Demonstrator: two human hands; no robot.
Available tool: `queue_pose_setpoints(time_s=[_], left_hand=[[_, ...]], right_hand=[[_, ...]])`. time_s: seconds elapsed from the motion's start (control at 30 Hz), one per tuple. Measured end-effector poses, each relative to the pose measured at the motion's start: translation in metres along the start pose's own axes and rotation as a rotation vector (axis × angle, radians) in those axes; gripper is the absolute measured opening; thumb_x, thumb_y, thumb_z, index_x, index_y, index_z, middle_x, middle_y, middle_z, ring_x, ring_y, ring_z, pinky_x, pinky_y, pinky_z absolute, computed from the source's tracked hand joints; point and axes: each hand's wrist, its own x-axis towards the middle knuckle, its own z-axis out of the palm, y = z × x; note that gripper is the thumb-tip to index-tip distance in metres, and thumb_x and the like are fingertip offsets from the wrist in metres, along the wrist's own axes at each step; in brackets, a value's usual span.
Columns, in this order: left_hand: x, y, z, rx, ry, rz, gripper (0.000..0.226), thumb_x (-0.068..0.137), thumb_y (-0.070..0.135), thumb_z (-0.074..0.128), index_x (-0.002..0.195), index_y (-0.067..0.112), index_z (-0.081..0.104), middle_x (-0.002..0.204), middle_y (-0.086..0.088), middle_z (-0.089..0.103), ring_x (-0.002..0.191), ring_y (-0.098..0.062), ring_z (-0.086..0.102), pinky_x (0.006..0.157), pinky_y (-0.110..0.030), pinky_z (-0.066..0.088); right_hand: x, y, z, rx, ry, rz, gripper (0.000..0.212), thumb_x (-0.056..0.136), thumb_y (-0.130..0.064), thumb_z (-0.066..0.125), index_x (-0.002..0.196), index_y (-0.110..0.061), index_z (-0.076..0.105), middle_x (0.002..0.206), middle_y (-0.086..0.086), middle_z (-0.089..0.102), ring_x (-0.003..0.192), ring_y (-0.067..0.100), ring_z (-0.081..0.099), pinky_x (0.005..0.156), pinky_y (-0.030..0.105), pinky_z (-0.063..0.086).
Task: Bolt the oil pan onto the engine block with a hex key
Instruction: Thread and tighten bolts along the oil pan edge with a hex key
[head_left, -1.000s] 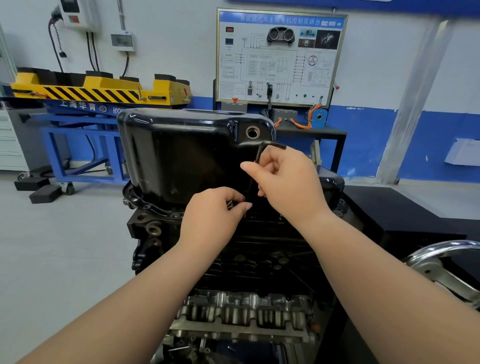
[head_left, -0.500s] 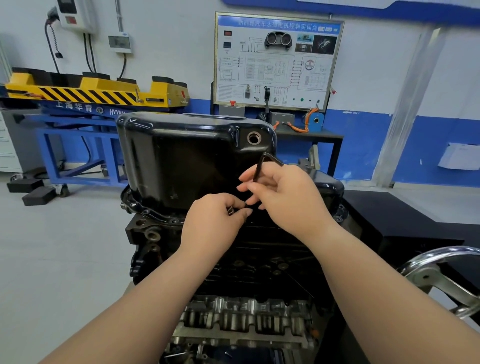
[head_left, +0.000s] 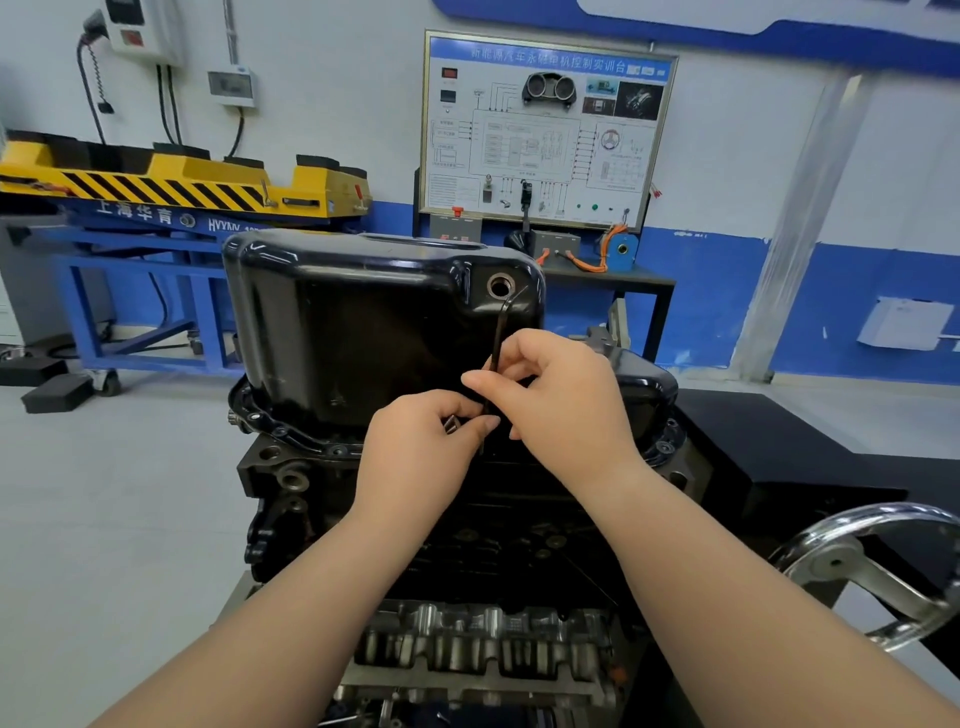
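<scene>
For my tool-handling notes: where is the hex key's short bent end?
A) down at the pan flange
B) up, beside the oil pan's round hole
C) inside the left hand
B: the hex key stands nearly upright in the right hand, its bend on top beside the round hole of the oil pan.

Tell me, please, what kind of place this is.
Probably an automotive training workshop: a white wiring-diagram teaching board by the wall, a yellow black-striped platform on a blue frame, and a glossy black oil pan on a dark engine block.
</scene>
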Motion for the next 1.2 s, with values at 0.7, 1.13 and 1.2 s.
queue_pose_setpoints(time_s=[0.7, 1.13, 1.2], left_hand=[[0.002, 0.006, -0.005, -0.038, 0.027, 0.078, 0.014, 0.074, 0.031, 0.071, 0.065, 0.037, 0.062, 0.065, 0.012, 0.064, 0.072, 0.003, 0.056, 0.062, -0.007, 0.042], [0.007, 0.007, -0.01, 0.0, -0.051, 0.108, 0.01, 0.079, 0.041, 0.068, 0.074, 0.032, 0.071, 0.057, 0.021, 0.059, 0.056, 0.01, 0.051, 0.051, -0.005, 0.036], [0.007, 0.005, -0.01, -0.006, -0.028, 0.125, 0.01, 0.077, 0.039, 0.07, 0.076, 0.029, 0.071, 0.065, 0.02, 0.061, 0.062, 0.01, 0.052, 0.054, -0.004, 0.036]], right_hand=[[0.007, -0.006, -0.002, 0.218, -0.029, -0.001, 0.014, 0.078, -0.017, 0.075, 0.071, -0.017, 0.063, 0.071, 0.0, 0.069, 0.048, 0.002, 0.058, 0.053, 0.021, 0.052], [0.008, -0.005, -0.011, 0.325, -0.19, 0.028, 0.016, 0.09, -0.003, 0.058, 0.092, -0.015, 0.068, 0.082, 0.002, 0.073, 0.055, 0.011, 0.065, 0.049, 0.011, 0.045], [0.007, -0.004, -0.009, 0.326, -0.137, 0.018, 0.008, 0.085, -0.006, 0.065, 0.084, -0.012, 0.07, 0.071, 0.007, 0.071, 0.051, 0.01, 0.063, 0.047, 0.012, 0.045]])
